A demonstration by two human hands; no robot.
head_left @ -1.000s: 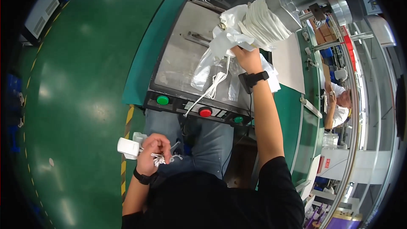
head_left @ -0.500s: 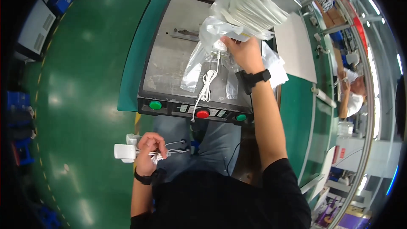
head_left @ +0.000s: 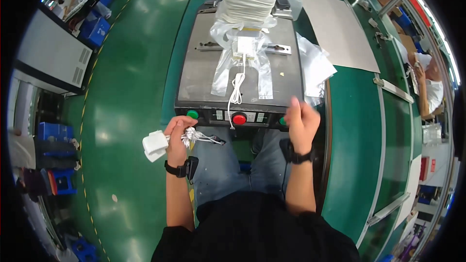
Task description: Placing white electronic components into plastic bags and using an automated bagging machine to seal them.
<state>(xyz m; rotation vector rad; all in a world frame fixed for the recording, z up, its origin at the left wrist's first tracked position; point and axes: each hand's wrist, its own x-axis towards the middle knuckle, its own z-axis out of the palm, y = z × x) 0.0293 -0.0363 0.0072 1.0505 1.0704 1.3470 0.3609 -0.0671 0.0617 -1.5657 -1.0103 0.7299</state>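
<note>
My left hand point(head_left: 177, 131) is closed round the tied cables of white power adapters point(head_left: 155, 145), whose blocks stick out to its left. Its fingertips are at the left green button point(head_left: 192, 114) on the machine's front. Beside the right green button point(head_left: 282, 121), my right hand point(head_left: 303, 120) has its fingers curled with nothing in them, partly covering that button. Another white adapter point(head_left: 246, 46) lies on the metal machine top point(head_left: 194, 80), just below the cloth-wrapped press head point(head_left: 248, 7). Its bundled white cable point(head_left: 236, 90) runs down over the front edge. Clear plastic film point(head_left: 265, 80) hangs around it.
A red button point(head_left: 239, 118) sits mid-panel. White sheets point(head_left: 314, 70) lie right of the machine, beside a green workbench point(head_left: 352, 136) with a beige board point(head_left: 335, 34). A white bottle point(head_left: 295, 4) stands behind. Other people work at far right and far left.
My right hand has left the adapter under the press head and come down to the right green button. My left hand has risen with its adapters to the left button.
</note>
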